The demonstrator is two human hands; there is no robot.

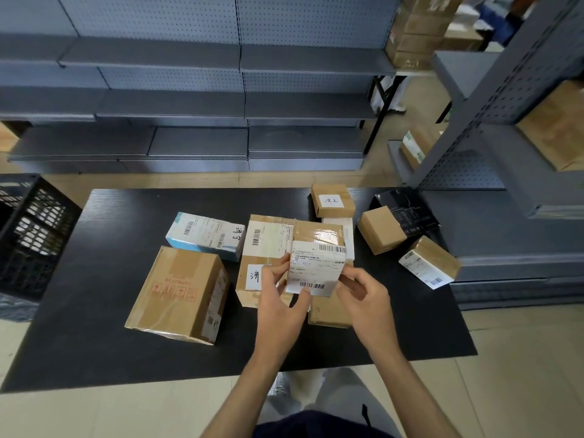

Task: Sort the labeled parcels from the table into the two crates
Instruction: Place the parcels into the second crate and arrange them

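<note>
Both hands hold a small taped cardboard parcel point(317, 263) above the middle of the black table point(110, 311), its white shipping label facing up. The left hand point(279, 298) pinches its left edge; the right hand point(363, 294) pinches its right edge. A black crate point(28, 235) stands at the table's left end.

A small brown parcel point(317, 257) with a white barcode label is being held up above the middle of the black worktop point(110, 343), tilted, label facing near. Under it a bigger labelled carton point(262, 245) is lying flat. A large brown box point(180, 292) is sitting near left, and a white-and-blue box point(205, 235) is lying just beyond it. Four more parcels are resting far right: one marked box point(332, 200), a plain one point(380, 229), a black one point(407, 210) and a labelled one point(429, 262). A black crate point(28, 232) is standing at the left edge.
</note>
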